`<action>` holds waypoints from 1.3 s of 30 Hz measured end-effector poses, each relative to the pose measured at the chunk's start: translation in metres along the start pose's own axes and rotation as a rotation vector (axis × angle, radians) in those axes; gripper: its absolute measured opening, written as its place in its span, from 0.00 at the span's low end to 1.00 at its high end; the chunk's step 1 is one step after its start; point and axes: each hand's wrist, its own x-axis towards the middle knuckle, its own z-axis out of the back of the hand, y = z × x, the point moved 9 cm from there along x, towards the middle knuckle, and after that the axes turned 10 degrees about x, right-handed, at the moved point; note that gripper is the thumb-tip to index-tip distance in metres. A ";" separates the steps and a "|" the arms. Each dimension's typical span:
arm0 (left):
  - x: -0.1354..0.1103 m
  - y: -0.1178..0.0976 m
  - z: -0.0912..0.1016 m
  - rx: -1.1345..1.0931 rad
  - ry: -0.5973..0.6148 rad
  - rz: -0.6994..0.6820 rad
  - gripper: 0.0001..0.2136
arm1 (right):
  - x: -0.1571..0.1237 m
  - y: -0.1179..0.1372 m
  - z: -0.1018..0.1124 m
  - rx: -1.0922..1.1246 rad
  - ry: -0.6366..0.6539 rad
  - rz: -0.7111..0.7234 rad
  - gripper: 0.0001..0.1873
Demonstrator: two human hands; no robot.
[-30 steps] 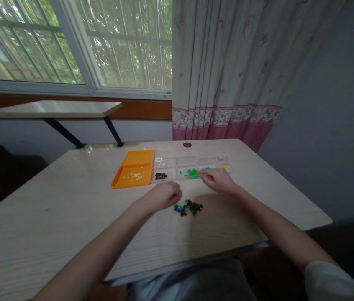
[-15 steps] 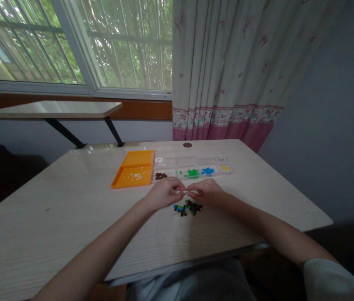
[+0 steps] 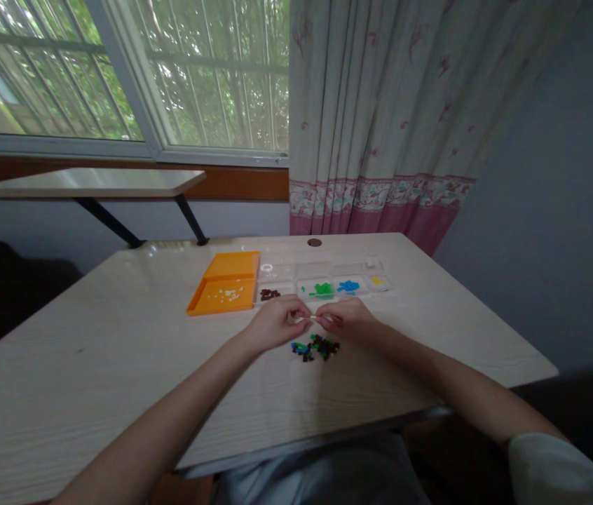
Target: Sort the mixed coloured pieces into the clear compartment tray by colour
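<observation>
My left hand (image 3: 275,324) and my right hand (image 3: 346,319) meet fingertip to fingertip above the table (image 3: 118,365), both pinched on a small pale thin tool (image 3: 305,320) held between them. Just below the hands lies a small pile of dark, green and blue beads (image 3: 316,346). Behind the hands stands a clear compartment box (image 3: 322,279) holding brown beads (image 3: 269,294), green beads (image 3: 322,289), blue beads (image 3: 348,285) and yellow beads (image 3: 378,281) in separate cells.
An orange tray (image 3: 226,284) with a few white bits lies left of the clear box. A cable hole (image 3: 314,243) sits at the table's far edge. A window, a folding shelf (image 3: 91,182) and a curtain (image 3: 380,119) stand behind.
My right hand drew back from the green and blue cells to meet my left hand, which rose from beside the pile. Both now pinch the small pale tool together.
</observation>
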 end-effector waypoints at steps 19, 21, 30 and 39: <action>0.000 -0.005 0.016 0.015 -0.063 -0.020 0.07 | -0.001 -0.019 -0.012 0.104 0.294 -0.244 0.12; 0.000 -0.001 0.030 0.023 -0.137 0.003 0.07 | -0.005 -0.023 -0.013 0.187 0.407 -0.296 0.10; -0.010 -0.003 0.071 0.044 -0.486 0.005 0.06 | -0.021 -0.026 -0.020 0.432 0.602 -0.394 0.13; -0.010 -0.005 0.068 0.028 -0.459 0.008 0.07 | -0.017 -0.021 -0.017 0.367 0.585 -0.353 0.11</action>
